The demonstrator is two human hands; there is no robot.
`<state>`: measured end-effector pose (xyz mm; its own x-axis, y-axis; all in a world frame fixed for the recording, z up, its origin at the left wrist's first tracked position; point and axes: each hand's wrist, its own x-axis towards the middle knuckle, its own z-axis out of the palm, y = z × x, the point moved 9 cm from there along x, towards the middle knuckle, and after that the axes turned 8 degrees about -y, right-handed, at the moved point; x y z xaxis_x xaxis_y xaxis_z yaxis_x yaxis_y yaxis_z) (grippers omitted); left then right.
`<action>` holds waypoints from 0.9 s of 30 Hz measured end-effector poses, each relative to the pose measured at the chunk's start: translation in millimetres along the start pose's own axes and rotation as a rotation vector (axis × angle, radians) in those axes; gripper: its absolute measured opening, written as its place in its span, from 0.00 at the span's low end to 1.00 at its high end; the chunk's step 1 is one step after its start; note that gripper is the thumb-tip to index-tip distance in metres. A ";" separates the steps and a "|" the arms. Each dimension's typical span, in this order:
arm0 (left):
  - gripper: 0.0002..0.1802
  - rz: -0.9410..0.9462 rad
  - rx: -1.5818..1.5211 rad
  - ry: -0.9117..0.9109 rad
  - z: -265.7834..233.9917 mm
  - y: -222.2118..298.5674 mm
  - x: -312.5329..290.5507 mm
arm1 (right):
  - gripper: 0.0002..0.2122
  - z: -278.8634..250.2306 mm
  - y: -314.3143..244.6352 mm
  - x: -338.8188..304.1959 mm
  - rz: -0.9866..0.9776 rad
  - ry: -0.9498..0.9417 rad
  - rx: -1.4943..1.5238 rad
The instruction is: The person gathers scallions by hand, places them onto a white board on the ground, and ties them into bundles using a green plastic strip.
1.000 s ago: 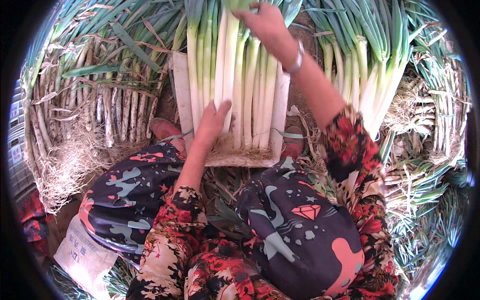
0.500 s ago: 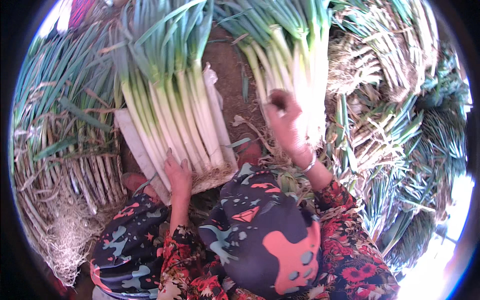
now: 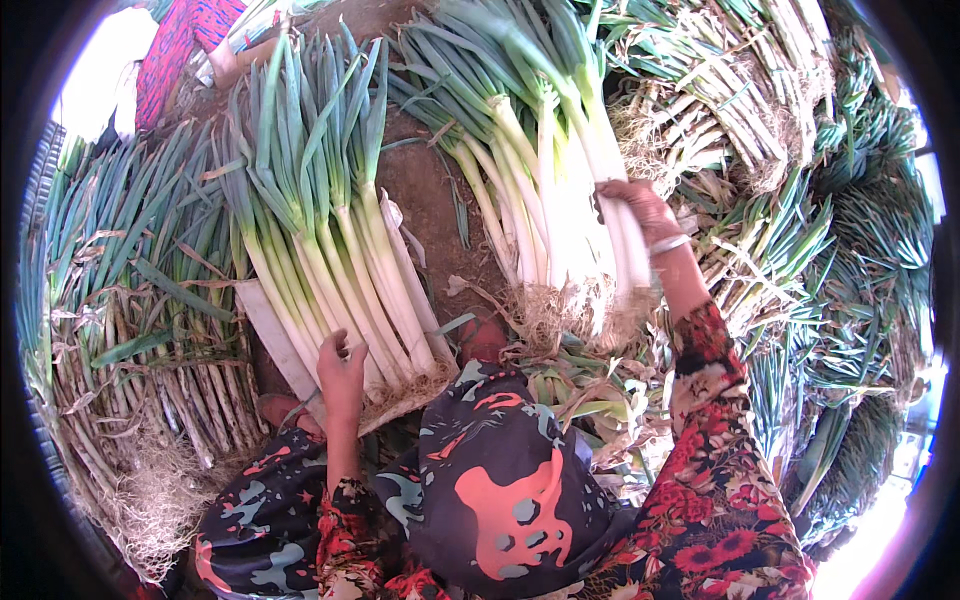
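Note:
In front of me a row of leeks [image 3: 315, 255] lies on a pale board [image 3: 270, 310], green tops pointing away and rooted ends toward me. Over the lower white stems hovers my left hand [image 3: 342, 375], its fingers bent and thumb apart, with nothing visible in it. My right hand [image 3: 640, 208], a bracelet at its wrist, is wrapped round the white stem of a leek [image 3: 622, 245] at the right edge of a second pile of leeks [image 3: 545, 215]. The roots of that pile fan out below it.
Untrimmed leeks with dry leaves and tangled roots [image 3: 145, 495] lie at the left. More bundles [image 3: 740, 100] fill the right side. Peeled leaves [image 3: 590, 385] litter the ground before my knees. Brown ground [image 3: 420, 200] shows between the two piles.
My right hand has moved right and closed round a leek stem. My left hand has lifted slightly and its fingers have bent. The view has shifted a little.

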<state>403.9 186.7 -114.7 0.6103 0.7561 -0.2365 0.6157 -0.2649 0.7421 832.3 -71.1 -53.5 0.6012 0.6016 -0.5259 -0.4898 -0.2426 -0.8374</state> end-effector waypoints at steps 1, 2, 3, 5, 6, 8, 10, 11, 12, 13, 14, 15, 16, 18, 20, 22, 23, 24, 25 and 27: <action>0.23 -0.074 -0.237 -0.053 4.8 25.8 1.1 | 0.12 22.6 1.1 -3.3 0.020 -0.145 0.182; 0.23 -0.062 -0.351 -0.174 19.7 60.1 5.7 | 0.09 47.8 3.8 -10.1 0.043 -0.274 0.362; 0.23 -0.046 -0.464 -0.285 32.9 97.5 10.6 | 0.09 72.0 5.0 -18.1 -0.016 -0.254 0.433; 0.26 -0.008 -0.729 -0.538 61.1 171.9 8.7 | 0.12 108.7 22.6 -12.6 -0.117 -0.237 0.391; 0.28 -0.053 -0.752 -0.638 66.4 194.4 2.3 | 0.13 145.2 33.2 -17.9 -0.082 -0.289 0.464; 0.33 -0.028 -0.545 -0.723 107.4 189.2 9.5 | 0.13 170.6 53.8 -27.7 -0.051 -0.230 0.529; 0.42 0.039 -0.611 -0.755 99.4 186.5 -2.8 | 0.13 183.6 85.5 -21.3 -0.025 -0.232 0.519; 0.40 0.032 -0.510 -0.743 94.1 176.7 -8.6 | 0.12 186.5 91.3 -18.1 -0.010 -0.235 0.610; 0.39 0.011 -0.408 -0.718 85.3 161.2 -16.5 | 0.12 195.7 97.2 -13.9 0.019 -0.249 0.702; 0.38 -0.002 -0.311 -0.712 81.5 151.7 -28.0 | 0.14 196.1 84.9 -5.2 -0.081 -0.310 0.744; 0.36 -0.038 -0.354 -0.711 80.0 145.8 -39.2 | 0.17 189.2 78.3 0.7 -0.061 -0.304 0.662; 0.36 -0.035 -0.359 -0.694 81.1 138.2 -51.5 | 0.19 188.6 70.8 7.4 -0.059 -0.299 0.676; 0.36 -0.011 -0.360 -0.683 81.7 140.3 -54.3 | 0.17 181.7 65.2 20.5 -0.064 -0.240 0.645; 0.40 -0.022 -0.322 -0.629 69.0 139.5 -53.0 | 0.16 195.8 46.5 27.1 -0.138 -0.280 0.548; 0.40 0.002 -0.269 -0.542 59.9 132.8 -46.4 | 0.14 214.8 8.4 24.0 -0.321 -0.287 0.429; 0.38 -0.037 -0.234 -0.400 34.3 121.4 -35.9 | 0.13 259.6 -22.5 14.3 -0.342 -0.353 0.339; 0.37 -0.042 -0.220 -0.340 19.5 120.3 -29.0 | 0.13 280.1 -38.1 13.5 -0.351 -0.414 0.410; 0.37 -0.069 -0.207 -0.269 3.8 106.0 -23.5 | 0.13 310.5 -41.8 13.5 -0.381 -0.448 0.403; 0.37 -0.108 -0.254 -0.245 -7.5 95.9 -15.6 | 0.13 338.3 -46.1 18.5 -0.434 -0.508 0.293; 0.37 -0.191 -0.341 -0.193 -30.4 71.9 -7.2 | 0.10 392.8 -28.1 36.8 -0.370 -0.602 0.193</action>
<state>428.6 180.4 -40.5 0.6030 0.6384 -0.4784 0.5465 0.1063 0.8307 620.1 256.8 9.1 0.3244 0.9459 0.0057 -0.4577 0.1622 -0.8742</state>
